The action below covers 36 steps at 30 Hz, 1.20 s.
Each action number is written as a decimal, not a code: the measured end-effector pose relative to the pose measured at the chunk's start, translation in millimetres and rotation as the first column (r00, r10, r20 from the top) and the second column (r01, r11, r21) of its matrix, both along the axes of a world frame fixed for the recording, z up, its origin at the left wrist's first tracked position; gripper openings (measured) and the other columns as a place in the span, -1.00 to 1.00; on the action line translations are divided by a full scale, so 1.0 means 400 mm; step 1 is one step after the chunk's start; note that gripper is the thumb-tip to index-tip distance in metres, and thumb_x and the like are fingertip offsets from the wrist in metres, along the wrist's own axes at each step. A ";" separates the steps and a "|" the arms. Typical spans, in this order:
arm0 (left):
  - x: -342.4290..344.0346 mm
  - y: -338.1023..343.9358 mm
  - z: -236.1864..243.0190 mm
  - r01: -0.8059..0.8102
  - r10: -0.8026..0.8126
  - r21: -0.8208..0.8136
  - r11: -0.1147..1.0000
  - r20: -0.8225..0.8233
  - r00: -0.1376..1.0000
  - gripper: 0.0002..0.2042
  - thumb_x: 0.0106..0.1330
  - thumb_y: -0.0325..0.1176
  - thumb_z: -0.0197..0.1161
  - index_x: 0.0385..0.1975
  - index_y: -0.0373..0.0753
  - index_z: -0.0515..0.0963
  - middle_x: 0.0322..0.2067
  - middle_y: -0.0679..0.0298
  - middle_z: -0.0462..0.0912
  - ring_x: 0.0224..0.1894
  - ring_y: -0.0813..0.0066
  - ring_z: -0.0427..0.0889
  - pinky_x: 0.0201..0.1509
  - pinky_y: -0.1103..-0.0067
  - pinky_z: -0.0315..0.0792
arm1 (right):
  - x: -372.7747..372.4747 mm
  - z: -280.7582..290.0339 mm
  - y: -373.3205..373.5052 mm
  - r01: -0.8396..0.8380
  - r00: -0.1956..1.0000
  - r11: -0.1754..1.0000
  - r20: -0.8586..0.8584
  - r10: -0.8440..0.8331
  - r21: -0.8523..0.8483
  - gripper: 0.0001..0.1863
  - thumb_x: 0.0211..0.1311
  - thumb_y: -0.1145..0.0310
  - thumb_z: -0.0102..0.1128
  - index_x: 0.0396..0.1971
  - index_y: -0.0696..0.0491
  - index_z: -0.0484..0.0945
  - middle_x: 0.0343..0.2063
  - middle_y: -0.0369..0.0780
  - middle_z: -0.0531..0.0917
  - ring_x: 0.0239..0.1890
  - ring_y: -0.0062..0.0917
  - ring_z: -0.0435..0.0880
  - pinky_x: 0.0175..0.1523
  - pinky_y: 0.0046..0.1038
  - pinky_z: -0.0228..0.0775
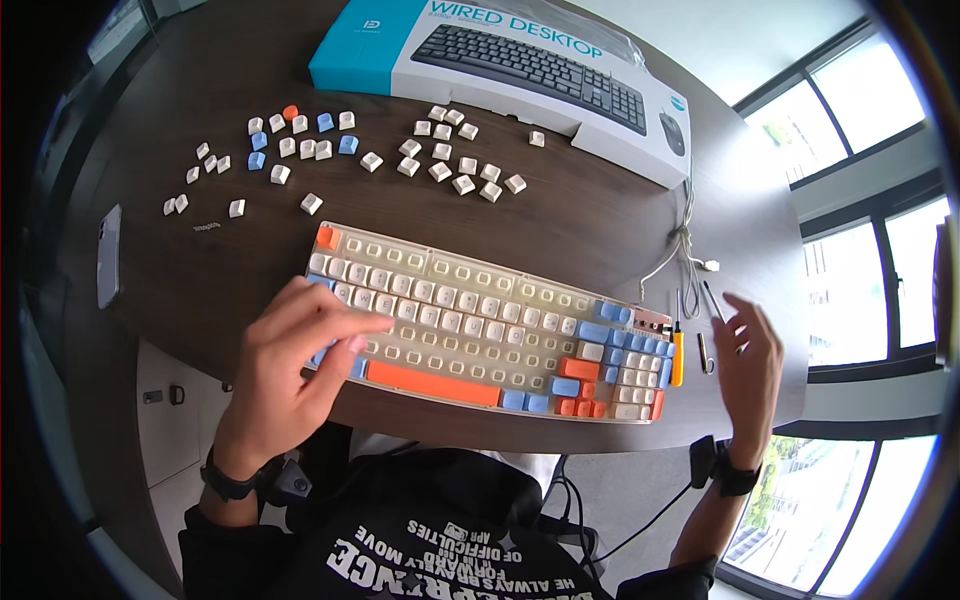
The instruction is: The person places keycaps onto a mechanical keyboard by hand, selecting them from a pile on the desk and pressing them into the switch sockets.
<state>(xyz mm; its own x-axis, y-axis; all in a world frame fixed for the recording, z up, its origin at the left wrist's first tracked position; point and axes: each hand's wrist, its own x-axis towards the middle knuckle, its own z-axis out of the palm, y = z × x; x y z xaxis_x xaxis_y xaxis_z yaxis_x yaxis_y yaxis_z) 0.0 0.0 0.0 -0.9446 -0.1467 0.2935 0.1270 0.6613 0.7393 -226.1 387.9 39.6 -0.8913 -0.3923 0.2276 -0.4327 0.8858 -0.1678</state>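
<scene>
A mechanical keyboard [472, 278] with a translucent cream case lies on the dark table, slightly tilted. White, blue and orange keycaps cover part of it; the top row and two lower rows largely show bare switches. Over its left part is my left hand [285, 355], index finger stretched to the lower edge of a white keycap row and thumb apart below. Whether that fingertip presses or hovers I cannot tell. My right hand [750, 360] is raised off the keyboard's right end, fingers loosely bent and apart, nothing seen in it. It is nearest a yellow-handled screwdriver [677, 358].
Loose keycaps [441, 152] lie scattered beyond the keyboard, mostly white, some blue, one orange. A white-and-teal keyboard box [360, 45] stands at the back. A coiled cable [683, 240], slim tools [703, 350] and a phone [109, 257] lie near the sides.
</scene>
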 end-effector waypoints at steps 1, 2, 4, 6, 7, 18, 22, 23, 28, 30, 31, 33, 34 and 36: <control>-0.018 0.003 -0.014 -0.058 0.058 0.001 0.998 -0.037 0.998 -0.75 0.33 -0.62 0.24 -0.09 -0.23 0.77 -0.40 0.25 0.62 -0.31 0.37 0.49 -0.19 0.49 0.42 | -0.011 0.050 -0.037 -0.032 0.998 0.999 -0.058 0.033 0.016 -0.70 0.32 0.53 0.38 0.04 0.06 0.73 -0.30 -0.18 0.77 -0.39 -0.56 0.74 -0.32 -0.48 0.62; -0.025 0.007 -0.016 -0.127 0.126 -0.004 0.992 -0.074 0.989 -0.77 0.33 -0.64 0.23 -0.14 -0.25 0.76 -0.40 0.25 0.62 -0.31 0.37 0.49 -0.20 0.50 0.42 | -0.028 0.097 -0.083 -0.114 0.990 0.993 -0.084 0.113 -0.008 -0.72 0.31 0.54 0.38 0.02 0.08 0.73 -0.31 -0.19 0.76 -0.40 -0.57 0.72 -0.33 -0.48 0.60; -0.019 -0.040 -0.059 -0.181 0.181 0.011 0.984 -0.109 0.977 -0.78 0.33 -0.64 0.22 -0.15 -0.27 0.75 -0.39 0.25 0.62 -0.30 0.37 0.50 -0.19 0.50 0.42 | -0.050 0.120 -0.233 -0.283 0.954 0.958 -0.120 0.276 -0.041 -0.76 0.29 0.57 0.38 -0.05 0.11 0.75 -0.35 -0.21 0.74 -0.40 -0.55 0.69 -0.29 -0.45 0.57; -0.023 -0.046 -0.081 -0.242 0.250 0.065 0.968 -0.150 0.957 -0.79 0.33 -0.66 0.21 -0.16 -0.30 0.73 -0.35 0.24 0.62 -0.26 0.37 0.52 -0.15 0.51 0.42 | -0.095 0.124 -0.333 -0.433 0.901 0.901 -0.035 0.431 -0.033 -0.80 0.32 0.55 0.35 -0.08 0.13 0.75 -0.28 -0.19 0.75 -0.35 -0.48 0.73 -0.18 -0.45 0.61; -0.029 -0.046 -0.087 -0.235 0.243 0.068 0.969 -0.155 0.957 -0.79 0.33 -0.66 0.21 -0.16 -0.30 0.73 -0.35 0.24 0.62 -0.26 0.37 0.52 -0.15 0.51 0.42 | -0.131 0.102 -0.368 -0.484 0.875 0.875 0.000 0.484 -0.023 -0.80 0.34 0.54 0.33 -0.08 0.15 0.75 -0.21 -0.15 0.76 -0.27 -0.45 0.78 -0.11 -0.39 0.67; -0.012 -0.079 -0.131 -0.219 0.232 0.115 0.969 -0.109 0.967 -0.79 0.39 -0.68 0.10 -0.11 -0.41 0.66 -0.17 0.16 0.56 -0.10 0.38 0.54 0.03 0.54 0.42 | -0.332 -0.145 -0.578 -0.706 0.708 0.707 0.101 0.699 0.053 -0.78 0.32 0.56 0.18 -0.11 0.14 0.74 -0.13 -0.07 0.76 -0.16 -0.12 0.78 0.04 -0.22 0.67; -0.014 -0.086 -0.149 -0.228 0.243 0.197 0.954 -0.059 0.968 -0.79 0.43 -0.67 0.08 -0.07 -0.42 0.64 -0.12 0.19 0.52 -0.08 0.47 0.52 0.06 0.60 0.40 | -0.347 -0.157 -0.557 -0.733 0.679 0.679 0.099 0.728 0.035 -0.84 0.30 0.58 0.20 -0.21 0.15 0.74 -0.22 -0.07 0.76 -0.21 -0.18 0.79 -0.06 -0.23 0.67; -0.018 -0.084 -0.149 -0.233 0.247 0.210 0.949 -0.042 0.968 -0.79 0.44 -0.66 0.07 -0.06 -0.42 0.63 -0.11 0.20 0.52 -0.07 0.50 0.52 0.06 0.61 0.40 | -0.342 -0.149 -0.544 -0.724 0.688 0.689 0.108 0.718 0.033 -0.84 0.30 0.58 0.20 -0.21 0.15 0.74 -0.22 -0.07 0.76 -0.21 -0.18 0.79 -0.06 -0.23 0.67; -0.021 -0.067 -0.141 -0.295 0.318 0.208 0.933 -0.090 0.944 -0.79 0.42 -0.68 0.11 -0.10 -0.39 0.67 -0.18 0.17 0.60 -0.14 0.44 0.59 -0.04 0.60 0.43 | -0.207 -0.011 -0.477 -0.619 0.771 0.783 0.138 0.621 -0.061 -0.84 0.29 0.49 0.43 -0.15 0.11 0.72 -0.25 -0.23 0.77 -0.27 -0.54 0.77 -0.19 -0.47 0.64; -0.028 -0.072 -0.166 -0.287 0.313 0.239 0.928 -0.079 0.946 -0.80 0.45 -0.66 0.10 -0.08 -0.40 0.67 -0.16 0.19 0.59 -0.13 0.48 0.58 -0.05 0.61 0.42 | -0.138 0.017 -0.426 -0.658 0.736 0.748 0.135 0.663 -0.084 -0.87 0.27 0.53 0.44 -0.20 0.07 0.74 -0.24 -0.25 0.77 -0.27 -0.57 0.78 -0.24 -0.53 0.66; -0.019 -0.072 -0.157 -0.307 0.329 0.230 0.924 -0.066 0.942 -0.79 0.45 -0.65 0.09 -0.08 -0.39 0.67 -0.17 0.20 0.59 -0.12 0.50 0.58 -0.06 0.62 0.42 | -0.105 0.023 -0.403 -0.705 0.682 0.694 0.129 0.720 -0.146 -0.88 0.26 0.54 0.44 -0.22 0.06 0.74 -0.25 -0.25 0.77 -0.28 -0.57 0.78 -0.27 -0.55 0.67; -0.027 -0.073 -0.170 -0.280 0.306 0.232 0.931 -0.079 0.949 -0.79 0.46 -0.65 0.08 -0.08 -0.39 0.66 -0.17 0.22 0.59 -0.12 0.53 0.57 -0.06 0.63 0.41 | -0.034 0.013 -0.337 -0.724 0.636 0.652 0.146 0.758 -0.226 -0.87 0.24 0.57 0.45 -0.24 0.07 0.74 -0.25 -0.23 0.77 -0.28 -0.56 0.79 -0.32 -0.57 0.68; -0.030 -0.075 -0.172 -0.270 0.295 0.231 0.935 -0.082 0.952 -0.79 0.46 -0.65 0.08 -0.09 -0.39 0.66 -0.17 0.23 0.59 -0.12 0.54 0.57 -0.05 0.63 0.41 | 0.012 0.014 -0.326 -0.711 0.647 0.667 0.164 0.745 -0.222 -0.89 0.21 0.57 0.47 -0.28 0.10 0.74 -0.26 -0.21 0.76 -0.28 -0.54 0.80 -0.34 -0.57 0.68; -0.026 -0.072 -0.171 -0.286 0.307 0.225 0.932 -0.064 0.950 -0.80 0.47 -0.64 0.08 -0.09 -0.39 0.66 -0.17 0.24 0.60 -0.11 0.55 0.57 -0.04 0.64 0.40 | 0.076 -0.026 -0.304 -0.656 0.671 0.697 0.200 0.715 -0.291 -0.84 0.15 0.56 0.51 -0.26 0.09 0.77 -0.26 -0.21 0.76 -0.25 -0.50 0.82 -0.29 -0.52 0.73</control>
<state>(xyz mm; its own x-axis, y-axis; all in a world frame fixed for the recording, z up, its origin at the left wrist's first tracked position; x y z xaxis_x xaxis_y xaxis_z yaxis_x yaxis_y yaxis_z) -10.5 -28.7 -68.4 -0.8175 -0.4836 0.3126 0.0267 0.5104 0.8595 -195.6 266.4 29.1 -0.4193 -0.8955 0.1492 -0.8128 0.2971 -0.5011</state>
